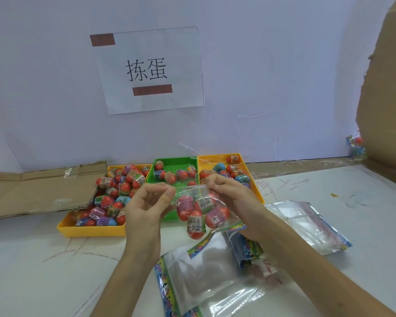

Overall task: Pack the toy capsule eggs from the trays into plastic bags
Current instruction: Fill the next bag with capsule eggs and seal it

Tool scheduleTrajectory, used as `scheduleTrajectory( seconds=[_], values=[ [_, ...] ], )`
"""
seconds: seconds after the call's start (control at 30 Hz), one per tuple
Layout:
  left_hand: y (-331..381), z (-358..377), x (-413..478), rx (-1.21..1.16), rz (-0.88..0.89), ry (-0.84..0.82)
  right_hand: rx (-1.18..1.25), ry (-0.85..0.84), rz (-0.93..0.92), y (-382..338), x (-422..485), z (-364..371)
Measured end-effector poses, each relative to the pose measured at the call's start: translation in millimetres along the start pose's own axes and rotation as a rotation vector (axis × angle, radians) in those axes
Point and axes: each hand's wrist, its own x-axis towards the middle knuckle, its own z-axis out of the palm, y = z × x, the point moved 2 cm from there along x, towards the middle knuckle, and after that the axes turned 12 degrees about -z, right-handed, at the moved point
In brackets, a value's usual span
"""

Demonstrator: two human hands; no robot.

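Observation:
A clear plastic bag [192,195] holding several red-topped toy capsule eggs [206,211] hangs in the air in front of the trays. My left hand [144,209] pinches the bag's top edge at its left end. My right hand [229,193] pinches the same edge at its right end. Behind stand three trays: a yellow tray [89,229] on the left heaped with eggs, a green tray [176,161] in the middle with a few eggs, and a yellow tray [256,186] on the right with several eggs.
Empty plastic bags with coloured strips [192,277] lie on the white table near me, and more clear bags [306,223] lie at the right. Flattened cardboard [32,191] lies at the left. A cardboard flap [384,99] rises at the right, beside a filled bag [356,145].

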Motion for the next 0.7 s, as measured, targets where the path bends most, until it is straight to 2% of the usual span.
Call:
scheduleTrajectory(
  seconds=[0.17, 0.3, 0.5, 0.7],
  values=[
    [-3, 0, 2, -0.195, -0.177, -0.083, -0.015, -0.012, 0.003, -1, -1, 0],
    [-4, 0, 4, -0.279, -0.236, -0.11, 0.006, -0.032, -0.003, -2, 0, 3],
    [-9, 23, -9, 0.026, -0.442, -0.269, 0.148, 0.012, 0.012, 0, 0, -3],
    [-7, 20, -13, 0.096, -0.281, -0.258, 0.071, 0.036, -0.051, 0, 0, -6]
  ],
)
